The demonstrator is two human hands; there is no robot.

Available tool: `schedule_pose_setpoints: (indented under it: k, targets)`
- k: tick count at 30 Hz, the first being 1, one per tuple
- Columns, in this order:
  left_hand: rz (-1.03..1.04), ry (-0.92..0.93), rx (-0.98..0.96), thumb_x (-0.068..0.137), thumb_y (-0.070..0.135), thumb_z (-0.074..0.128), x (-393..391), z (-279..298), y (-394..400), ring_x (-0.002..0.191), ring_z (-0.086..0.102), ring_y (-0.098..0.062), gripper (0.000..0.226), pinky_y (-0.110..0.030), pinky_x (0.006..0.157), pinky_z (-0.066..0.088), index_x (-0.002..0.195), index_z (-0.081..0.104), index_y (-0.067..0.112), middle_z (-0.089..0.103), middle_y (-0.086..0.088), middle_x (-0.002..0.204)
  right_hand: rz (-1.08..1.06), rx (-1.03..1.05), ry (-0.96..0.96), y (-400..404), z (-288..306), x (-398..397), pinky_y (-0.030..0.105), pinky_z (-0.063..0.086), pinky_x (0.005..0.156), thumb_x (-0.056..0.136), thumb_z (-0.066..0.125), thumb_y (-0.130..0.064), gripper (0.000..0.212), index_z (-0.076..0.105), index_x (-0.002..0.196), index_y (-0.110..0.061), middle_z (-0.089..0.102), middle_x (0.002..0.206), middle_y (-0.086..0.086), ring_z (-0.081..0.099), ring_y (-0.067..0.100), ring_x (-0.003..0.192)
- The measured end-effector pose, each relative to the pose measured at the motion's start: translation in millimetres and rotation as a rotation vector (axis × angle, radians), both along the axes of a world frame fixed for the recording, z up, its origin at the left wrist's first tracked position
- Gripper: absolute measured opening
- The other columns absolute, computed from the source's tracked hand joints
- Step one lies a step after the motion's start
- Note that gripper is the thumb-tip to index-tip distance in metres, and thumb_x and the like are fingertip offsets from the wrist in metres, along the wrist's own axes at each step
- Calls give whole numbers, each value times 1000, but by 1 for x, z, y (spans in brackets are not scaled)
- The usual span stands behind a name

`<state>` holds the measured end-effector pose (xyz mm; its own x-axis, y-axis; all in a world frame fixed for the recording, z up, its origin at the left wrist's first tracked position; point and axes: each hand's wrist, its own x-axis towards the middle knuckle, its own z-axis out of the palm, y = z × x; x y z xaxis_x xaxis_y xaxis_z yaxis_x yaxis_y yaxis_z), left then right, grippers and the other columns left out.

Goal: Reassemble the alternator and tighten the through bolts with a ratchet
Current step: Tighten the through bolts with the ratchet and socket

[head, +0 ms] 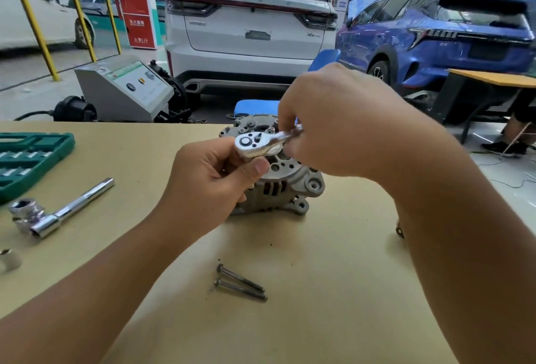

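The alternator (278,178) is sitting upright near the middle of the tan worktable (333,305), its open rear housing facing up. Above it, the left hand (211,178) is pinching the chrome head of the ratchet (255,143) between thumb and curled fingers, while the right hand (333,120) is closing its fingers round the ratchet's handle end. Whether a socket is seated on a bolt underneath cannot be told.

2 through bolts (240,282) are lying loose on the table nearer the person, so at least 2 are not yet fitted.

The cast housing is looking heavy and rigid, likely stable under torque; its mounting ears are offering the safest grip. The polished ratchet is probably slippery, so gripping far out on the handle should give leverage.
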<state>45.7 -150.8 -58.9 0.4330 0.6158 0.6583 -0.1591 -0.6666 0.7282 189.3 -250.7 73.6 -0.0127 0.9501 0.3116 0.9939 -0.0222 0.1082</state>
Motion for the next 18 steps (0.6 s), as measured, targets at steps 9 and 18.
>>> schedule_pose_setpoints:
  k: [9,18]
  targets:
    - [70,96,226,90,34,74,-6,-2,4,73,67,-19,27,-42,63,56,97,78,8,75,-2,84,23,-43,-36,-9,6,-14,35,57,70,87,65,-13,28,76,93,-38,65,83,-14,61,14,83]
    - [115,86,450,91,25,74,-2,0,10,72,58,-15,19,-24,66,44,92,78,7,68,7,82,-64,-14,-21,-19,-14,-23,33,44,58,90,68,-36,5,69,89,-31,60,79,-8,57,19,72]
